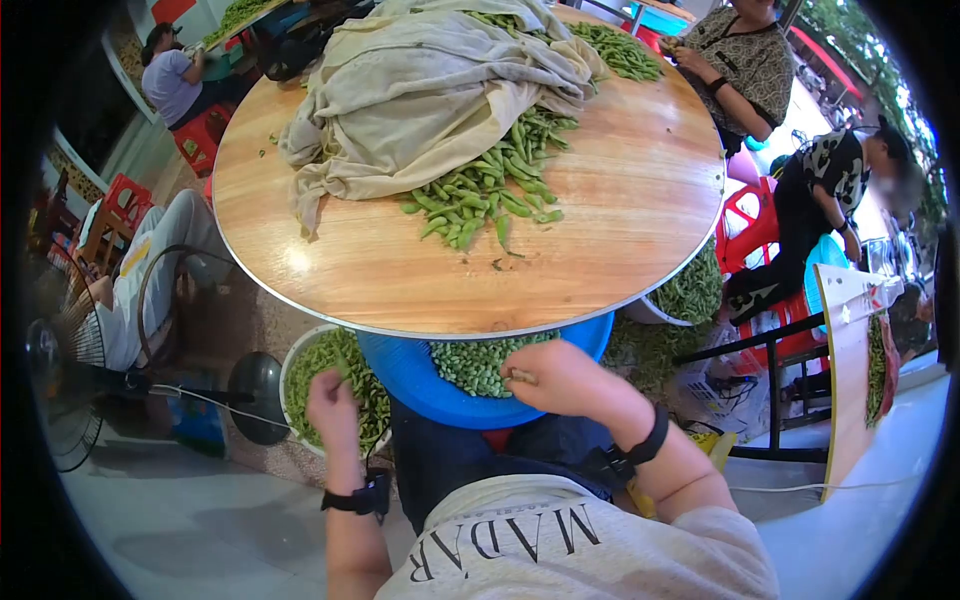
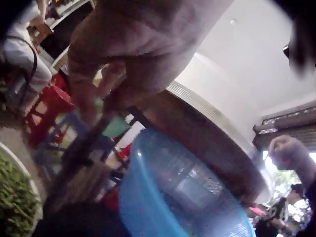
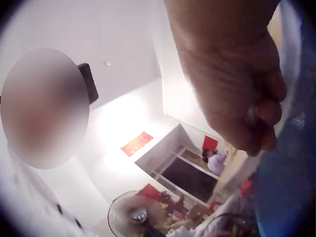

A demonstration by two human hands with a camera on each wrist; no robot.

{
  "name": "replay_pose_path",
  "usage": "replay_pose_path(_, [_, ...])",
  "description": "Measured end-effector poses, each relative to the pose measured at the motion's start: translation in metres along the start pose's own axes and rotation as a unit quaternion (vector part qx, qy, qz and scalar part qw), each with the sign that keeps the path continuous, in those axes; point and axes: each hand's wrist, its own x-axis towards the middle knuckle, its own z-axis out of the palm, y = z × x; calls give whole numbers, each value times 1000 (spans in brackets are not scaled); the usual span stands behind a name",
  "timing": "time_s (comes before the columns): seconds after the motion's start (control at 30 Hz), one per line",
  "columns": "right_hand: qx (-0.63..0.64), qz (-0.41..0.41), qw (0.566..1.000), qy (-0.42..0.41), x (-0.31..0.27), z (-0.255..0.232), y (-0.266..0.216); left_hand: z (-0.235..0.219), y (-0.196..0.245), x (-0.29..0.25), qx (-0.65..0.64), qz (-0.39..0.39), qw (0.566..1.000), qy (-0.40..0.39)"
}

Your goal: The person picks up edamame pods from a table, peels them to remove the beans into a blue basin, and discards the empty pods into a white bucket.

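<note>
My left hand (image 1: 333,402) is raised over the near edge of a white bucket (image 1: 288,378) full of green bean pods (image 1: 325,365). Its fingertips pinch a slim green pod (image 1: 343,368), which overlaps the pods behind. My right hand (image 1: 565,378) hangs over the right part of a blue basin (image 1: 385,372), fingers curled in. Between those fingers a small pale thing (image 3: 252,112) shows; I cannot tell what it is. Shelled green beans (image 1: 475,368) lie in the basin, which sits at my lap, partly under the table edge.
A round wooden table (image 1: 400,270) stands ahead, with pods (image 1: 485,195) heaped under a pale cloth (image 1: 420,110). At the left are a fan (image 1: 65,350) and a seated person's legs (image 1: 165,260). Another bucket of pods (image 1: 690,285) and two people are at the right.
</note>
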Motion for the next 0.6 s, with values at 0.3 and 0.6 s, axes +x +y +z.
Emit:
replay_pose_path(0.3, [-187,-68,947,253,145,-60,26,-25,60,-3,48,-81,983,-155])
replay_pose_path(0.6, [140,35,972,187,124,-78,9,46,156,-19,-241,-35,928,-281])
